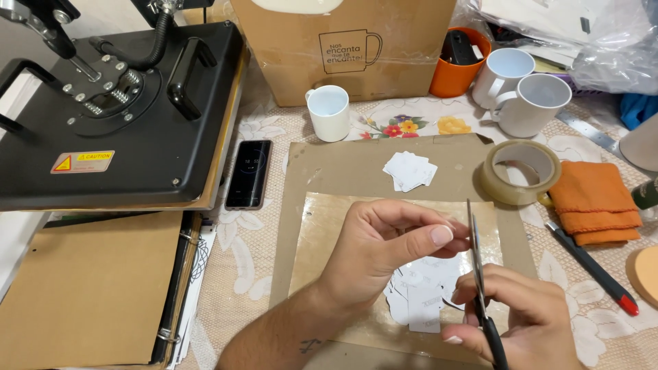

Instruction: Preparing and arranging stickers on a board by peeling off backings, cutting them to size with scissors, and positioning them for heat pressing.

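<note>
On cardboard mat (384,171): left hand (384,250) pinches paper sheet (418,291), right hand (521,322) grips scissors (478,274); three mugs (327,113), maybe four.

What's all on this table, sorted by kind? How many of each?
White mugs: 3
Orange cup: 1
Tape roll: 1
Scissors, in the right hand: 1
Phone: 1
Orange cloth: 1
Heat press: 1
Cardboard box: 1
Total: 10
</note>
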